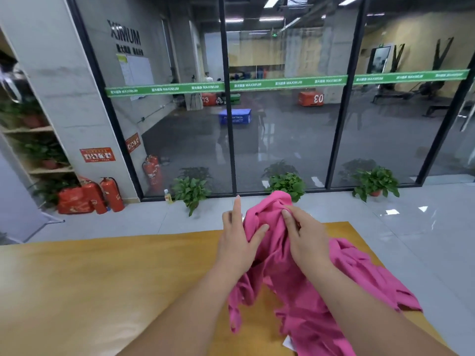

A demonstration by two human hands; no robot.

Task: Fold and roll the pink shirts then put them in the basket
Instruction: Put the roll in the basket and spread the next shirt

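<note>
We pinched the top of the crumpled pink shirt [295, 291] with the right hand [305, 240], above the counter [102, 278]. The left hand [237, 242] touched it with the thumb; we could not tell its grip. Cloth near the right edge could slide off.

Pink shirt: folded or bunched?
Bunched. Shirt hangs crumpled, pinched by right hand; left hand touches it; lower part heaped on table.
</note>
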